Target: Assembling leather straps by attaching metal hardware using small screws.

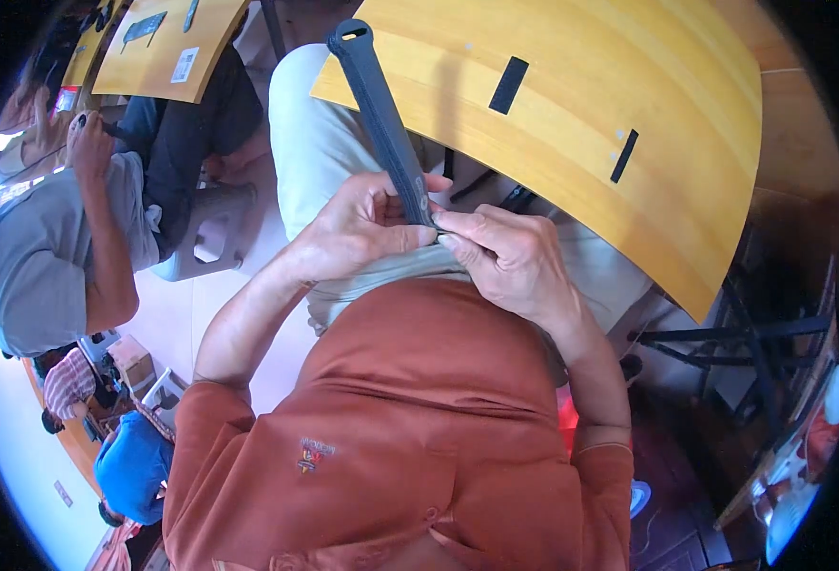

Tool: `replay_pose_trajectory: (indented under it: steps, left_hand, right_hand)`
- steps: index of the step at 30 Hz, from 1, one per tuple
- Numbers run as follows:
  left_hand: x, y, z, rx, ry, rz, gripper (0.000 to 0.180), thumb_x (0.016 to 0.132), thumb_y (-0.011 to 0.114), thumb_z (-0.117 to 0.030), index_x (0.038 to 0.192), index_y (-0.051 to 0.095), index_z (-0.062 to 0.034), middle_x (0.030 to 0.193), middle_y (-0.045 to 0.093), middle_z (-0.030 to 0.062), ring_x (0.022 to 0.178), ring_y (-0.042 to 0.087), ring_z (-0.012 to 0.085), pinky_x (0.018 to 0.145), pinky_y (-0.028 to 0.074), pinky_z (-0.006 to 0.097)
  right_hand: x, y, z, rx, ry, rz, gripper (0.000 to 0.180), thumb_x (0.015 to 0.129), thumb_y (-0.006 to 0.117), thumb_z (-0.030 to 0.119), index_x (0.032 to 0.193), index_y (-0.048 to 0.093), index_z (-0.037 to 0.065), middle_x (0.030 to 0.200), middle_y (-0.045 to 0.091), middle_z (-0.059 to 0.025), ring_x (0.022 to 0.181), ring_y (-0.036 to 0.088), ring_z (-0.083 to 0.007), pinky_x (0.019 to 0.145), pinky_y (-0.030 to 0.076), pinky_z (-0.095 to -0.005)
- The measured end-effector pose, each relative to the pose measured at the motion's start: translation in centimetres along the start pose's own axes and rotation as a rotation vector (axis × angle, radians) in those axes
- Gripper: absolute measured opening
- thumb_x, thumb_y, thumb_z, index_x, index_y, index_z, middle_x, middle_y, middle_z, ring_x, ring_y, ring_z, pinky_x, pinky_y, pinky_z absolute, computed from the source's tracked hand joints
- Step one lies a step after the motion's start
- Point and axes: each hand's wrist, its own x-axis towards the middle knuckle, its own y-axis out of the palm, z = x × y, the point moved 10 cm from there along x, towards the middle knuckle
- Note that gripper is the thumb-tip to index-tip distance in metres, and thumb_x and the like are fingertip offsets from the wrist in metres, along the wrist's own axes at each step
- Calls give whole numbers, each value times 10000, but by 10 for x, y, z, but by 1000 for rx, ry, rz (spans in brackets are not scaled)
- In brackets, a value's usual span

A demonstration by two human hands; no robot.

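Note:
A long dark blue-grey strap with a slot at its far end stretches from my lap up over the near edge of a wooden table. My left hand is closed around the strap's near end. My right hand pinches the same end between thumb and fingertips, touching the left hand. Both hands rest above my lap, over pale trousers and in front of my orange shirt.
Two black strips lie on the wooden table. A person in a grey shirt sits to my left on a grey stool, beside another wooden table. Dark metal table legs stand at the right.

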Motion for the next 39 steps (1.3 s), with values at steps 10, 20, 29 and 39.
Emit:
replay_pose_trajectory:
  steps: [10, 20, 29, 39]
  left_hand:
    - [-4, 2, 0, -29, 31, -32, 416, 903, 690, -98, 1264, 534, 39, 1057, 630, 38, 1000, 594, 84, 914, 496, 267]
    - [-20, 8, -7, -127, 50, -166, 354, 916, 686, -123, 1201, 561, 45, 936, 634, 24, 854, 592, 60, 795, 513, 227]
    - [-45, 26, 9, -136, -167, 46, 200, 902, 691, -87, 1069, 625, 2, 868, 633, 8, 779, 590, 67, 711, 512, 234]
    - [-50, 25, 17, -145, -64, 141, 180, 1002, 539, -211, 1103, 524, -63, 884, 537, 10, 736, 536, 95, 635, 471, 235]
  right_hand:
    - [-1, 2, -5, 69, 39, -101, 176, 803, 701, 28, 975, 715, 60, 817, 667, -116, 671, 672, -266, 562, 521, -353]
    - [1, -4, 26, 50, -163, -248, 220, 767, 677, -67, 966, 640, 20, 859, 594, -102, 670, 657, -272, 552, 513, -368]
    - [2, -67, 16, -78, -108, -429, 31, 862, 637, -6, 880, 617, 11, 823, 594, -109, 727, 603, -218, 624, 486, -315]
    - [24, -71, 21, 598, -7, -339, 117, 987, 531, 82, 1000, 559, -31, 1033, 627, -176, 561, 529, -79, 510, 449, -220]
